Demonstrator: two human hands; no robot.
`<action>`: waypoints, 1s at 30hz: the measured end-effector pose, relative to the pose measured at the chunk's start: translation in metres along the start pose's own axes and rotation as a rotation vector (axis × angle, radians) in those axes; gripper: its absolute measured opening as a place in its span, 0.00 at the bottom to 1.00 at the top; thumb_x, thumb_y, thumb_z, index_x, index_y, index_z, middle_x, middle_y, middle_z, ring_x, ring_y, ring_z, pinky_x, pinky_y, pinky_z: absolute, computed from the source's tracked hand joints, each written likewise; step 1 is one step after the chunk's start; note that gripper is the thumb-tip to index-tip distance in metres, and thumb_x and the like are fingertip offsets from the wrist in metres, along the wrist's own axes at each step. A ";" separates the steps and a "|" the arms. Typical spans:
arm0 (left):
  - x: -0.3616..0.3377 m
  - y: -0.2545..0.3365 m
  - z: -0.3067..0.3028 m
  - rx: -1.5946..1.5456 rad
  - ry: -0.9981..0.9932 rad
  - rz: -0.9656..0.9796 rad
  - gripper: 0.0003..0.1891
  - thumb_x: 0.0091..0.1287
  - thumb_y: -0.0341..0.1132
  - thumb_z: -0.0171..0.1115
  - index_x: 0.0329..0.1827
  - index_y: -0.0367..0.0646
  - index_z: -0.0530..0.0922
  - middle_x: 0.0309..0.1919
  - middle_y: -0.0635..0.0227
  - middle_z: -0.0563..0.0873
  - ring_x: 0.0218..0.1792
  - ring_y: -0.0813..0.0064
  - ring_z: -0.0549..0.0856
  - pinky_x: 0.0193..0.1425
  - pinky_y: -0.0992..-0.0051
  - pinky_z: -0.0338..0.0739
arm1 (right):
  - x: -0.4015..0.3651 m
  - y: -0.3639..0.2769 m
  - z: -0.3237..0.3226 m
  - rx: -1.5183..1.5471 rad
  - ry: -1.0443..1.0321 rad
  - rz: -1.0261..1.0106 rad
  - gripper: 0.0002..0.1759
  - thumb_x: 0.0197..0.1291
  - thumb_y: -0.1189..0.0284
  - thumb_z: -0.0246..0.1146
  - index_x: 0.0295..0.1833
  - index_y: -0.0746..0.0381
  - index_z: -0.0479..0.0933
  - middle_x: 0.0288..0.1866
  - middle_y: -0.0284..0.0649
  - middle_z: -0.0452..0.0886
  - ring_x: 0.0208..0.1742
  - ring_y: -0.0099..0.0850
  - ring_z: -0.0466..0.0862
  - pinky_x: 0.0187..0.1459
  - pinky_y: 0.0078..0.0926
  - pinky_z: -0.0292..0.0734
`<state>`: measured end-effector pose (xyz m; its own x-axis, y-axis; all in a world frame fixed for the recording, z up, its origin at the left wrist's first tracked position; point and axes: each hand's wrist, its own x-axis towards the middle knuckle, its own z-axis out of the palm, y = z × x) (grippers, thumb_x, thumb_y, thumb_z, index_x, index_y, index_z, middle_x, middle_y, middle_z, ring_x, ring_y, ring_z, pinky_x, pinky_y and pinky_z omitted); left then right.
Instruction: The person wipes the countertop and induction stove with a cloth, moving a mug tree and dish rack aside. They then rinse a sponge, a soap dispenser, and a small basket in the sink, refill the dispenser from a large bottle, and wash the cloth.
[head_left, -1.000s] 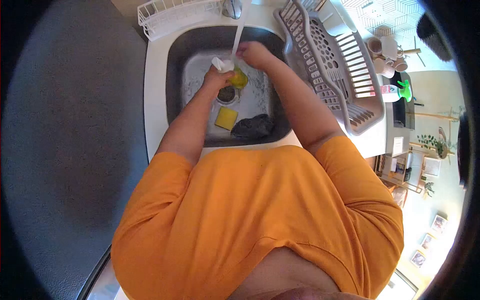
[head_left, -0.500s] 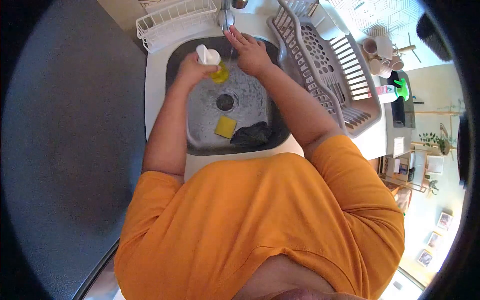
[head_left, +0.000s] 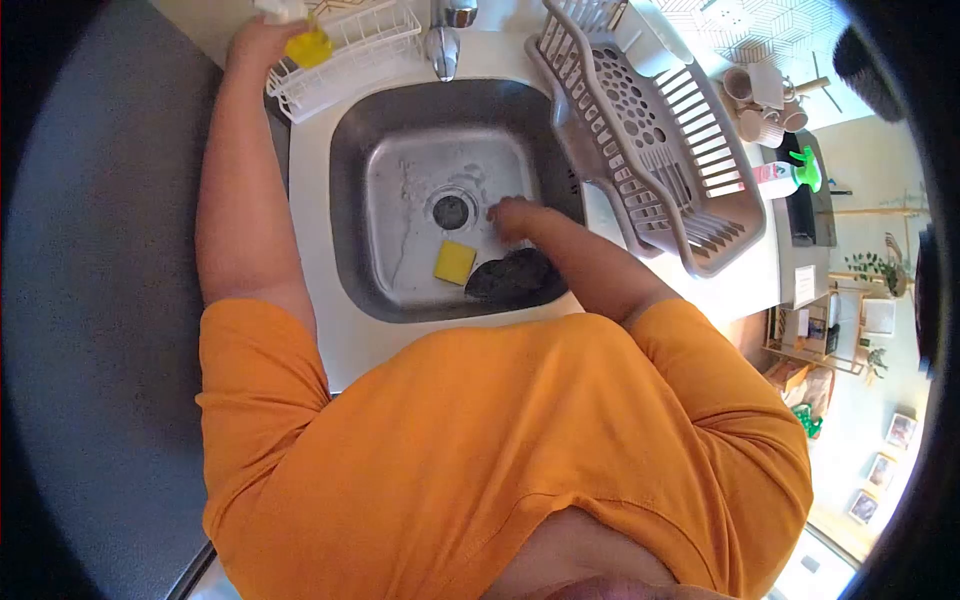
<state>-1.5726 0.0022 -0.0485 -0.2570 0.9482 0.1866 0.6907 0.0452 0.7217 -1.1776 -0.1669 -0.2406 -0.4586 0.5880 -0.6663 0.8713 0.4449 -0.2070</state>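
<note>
My left hand grips a pump bottle of yellow liquid with a white top. It holds the bottle over the left part of the white wire rack, behind the sink's far left corner. Inside the sink, my right hand hovers right of the drain, its fingers blurred and partly turned from view. A yellow sponge lies on the sink floor nearer to me. Beside the sponge is a crumpled dark cloth, just below my right hand.
The faucet stands at the sink's far edge. A grey dish rack fills the right counter, with a green-topped spray bottle beyond it. Several mugs hang behind the rack. A dark panel borders the left side.
My left hand has carried the pump bottle from above the sink up and left to the wire rack. My right hand has dropped from the faucet toward the dark cloth.
</note>
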 end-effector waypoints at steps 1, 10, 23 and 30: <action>0.012 -0.016 0.009 0.146 0.064 -0.045 0.39 0.44 0.49 0.76 0.58 0.37 0.74 0.52 0.51 0.81 0.47 0.62 0.84 0.52 0.68 0.78 | -0.005 0.002 0.010 -0.012 -0.018 0.019 0.21 0.55 0.72 0.54 0.56 0.56 0.77 0.56 0.47 0.77 0.60 0.45 0.75 0.58 0.44 0.71; -0.031 0.005 0.023 0.355 0.127 -0.057 0.41 0.44 0.49 0.76 0.59 0.35 0.72 0.55 0.50 0.79 0.55 0.56 0.79 0.56 0.64 0.75 | 0.022 0.028 0.076 -0.230 -0.339 -0.124 0.16 0.60 0.66 0.54 0.44 0.65 0.82 0.53 0.50 0.80 0.54 0.44 0.80 0.55 0.39 0.74; -0.233 0.013 0.195 -0.507 -0.741 -0.116 0.18 0.63 0.39 0.64 0.53 0.42 0.76 0.41 0.64 0.84 0.42 0.73 0.81 0.49 0.74 0.72 | -0.001 -0.005 -0.126 0.511 0.539 -0.367 0.19 0.59 0.57 0.60 0.47 0.61 0.77 0.44 0.48 0.82 0.46 0.41 0.82 0.48 0.37 0.74; -0.187 0.066 0.174 -0.346 -0.531 -0.308 0.28 0.63 0.54 0.59 0.53 0.35 0.78 0.46 0.58 0.83 0.47 0.66 0.80 0.53 0.68 0.70 | 0.029 -0.043 -0.185 1.453 0.549 -0.191 0.15 0.68 0.68 0.51 0.45 0.71 0.73 0.40 0.46 0.83 0.41 0.35 0.84 0.41 0.28 0.79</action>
<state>-1.3613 -0.1173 -0.1516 0.0198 0.9376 -0.3472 0.3626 0.3169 0.8764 -1.2604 -0.0438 -0.1187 -0.3006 0.9102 -0.2849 0.0624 -0.2793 -0.9582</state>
